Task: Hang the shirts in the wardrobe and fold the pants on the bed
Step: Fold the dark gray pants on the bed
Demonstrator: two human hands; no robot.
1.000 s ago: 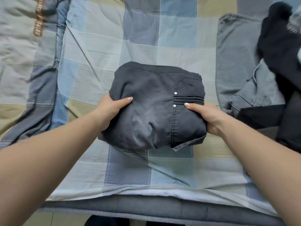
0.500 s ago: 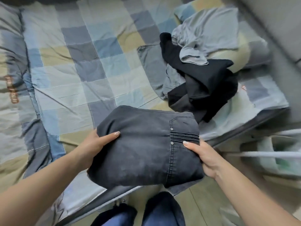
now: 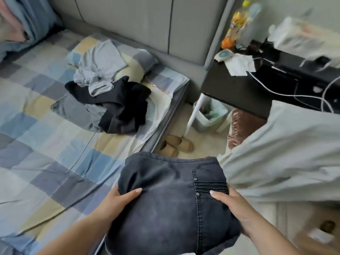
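Observation:
A folded pair of dark grey jeans (image 3: pixel 165 199) is held off the bed, over its right edge. My left hand (image 3: pixel 116 205) grips the bundle's left side, thumb on top. My right hand (image 3: pixel 233 207) grips its right side by the pocket seam, thumb on top. Farther back on the checked bed cover (image 3: pixel 46 153) lies a loose heap: a light grey garment (image 3: pixel 99 65) on top, a black garment (image 3: pixel 125 105) below it, and grey-blue denim pants (image 3: pixel 73 111) underneath.
A grey padded headboard (image 3: pixel 128 21) stands behind the bed. A black desk (image 3: pixel 239 89) with cables, paper and bottles is at the right, a bin (image 3: pixel 209 116) and slippers (image 3: pixel 176 146) under and beside it. Pale cloth (image 3: pixel 285 153) hangs close at right.
Both hands have lifted the folded jeans off the bed cover and carried them right, past the bed's edge. My view has swung right toward the desk.

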